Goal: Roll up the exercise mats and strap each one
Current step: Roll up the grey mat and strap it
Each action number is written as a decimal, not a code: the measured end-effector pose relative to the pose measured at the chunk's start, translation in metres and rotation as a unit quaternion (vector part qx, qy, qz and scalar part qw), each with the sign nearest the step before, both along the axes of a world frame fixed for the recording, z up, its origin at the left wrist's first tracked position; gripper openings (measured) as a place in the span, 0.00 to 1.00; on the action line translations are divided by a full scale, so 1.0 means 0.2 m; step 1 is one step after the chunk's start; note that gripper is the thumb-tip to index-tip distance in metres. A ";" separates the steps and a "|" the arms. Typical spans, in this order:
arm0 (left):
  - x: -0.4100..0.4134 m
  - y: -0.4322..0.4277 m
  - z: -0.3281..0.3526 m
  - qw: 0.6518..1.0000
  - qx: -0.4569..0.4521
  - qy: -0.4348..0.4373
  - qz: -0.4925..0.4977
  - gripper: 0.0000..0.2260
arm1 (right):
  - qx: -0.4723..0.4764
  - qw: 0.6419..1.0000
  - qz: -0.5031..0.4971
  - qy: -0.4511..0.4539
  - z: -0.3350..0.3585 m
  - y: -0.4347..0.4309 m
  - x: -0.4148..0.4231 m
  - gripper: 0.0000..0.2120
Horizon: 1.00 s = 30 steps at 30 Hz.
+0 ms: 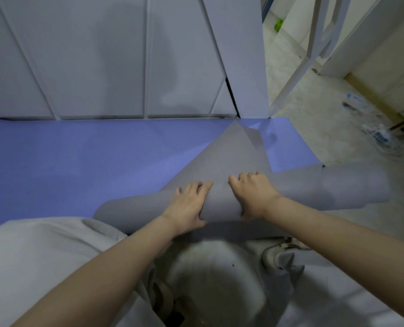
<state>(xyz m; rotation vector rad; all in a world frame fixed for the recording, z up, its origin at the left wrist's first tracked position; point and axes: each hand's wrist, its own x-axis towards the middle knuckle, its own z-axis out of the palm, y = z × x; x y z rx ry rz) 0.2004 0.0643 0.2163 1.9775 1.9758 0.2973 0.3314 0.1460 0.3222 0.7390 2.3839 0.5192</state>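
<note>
A grey exercise mat lies partly rolled across my lap, its roll running from lower left to right. Its loose end stretches away toward the wall and lies over a flat blue mat. My left hand presses on top of the roll with the fingers spread and the thumb at the near side. My right hand sits just to its right with the fingers curled over the roll and the thumb under its near edge. No strap is in view.
Grey padded wall panels stand right behind the blue mat. A pale tiled floor opens at the right with white frame legs and scattered litter. My knees in light grey trousers fill the foreground.
</note>
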 end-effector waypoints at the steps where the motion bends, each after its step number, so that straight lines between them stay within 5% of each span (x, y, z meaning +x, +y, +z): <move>1: 0.02 -0.01 -0.01 1.000 -0.001 0.021 0.009 0.48 | 0.000 1.000 -0.005 -0.004 0.02 0.02 -0.01 0.33; 9: 0.02 0.00 -0.07 0.999 -0.026 0.023 0.030 0.55 | -0.031 0.997 -0.063 -0.036 0.13 0.06 0.03 0.38; 18: 0.05 0.09 -0.04 0.998 0.010 -0.026 -0.058 0.44 | -0.075 0.993 -0.079 0.053 0.12 0.11 0.28 0.40; 26: -0.09 0.14 0.03 0.966 0.186 0.161 -0.080 0.44 | -0.040 0.978 -0.097 0.180 -0.16 0.00 0.39 0.50; 30: -0.12 0.11 0.04 0.965 0.150 0.192 -0.094 0.45 | -0.116 0.958 -0.135 0.225 -0.28 0.01 0.40 0.47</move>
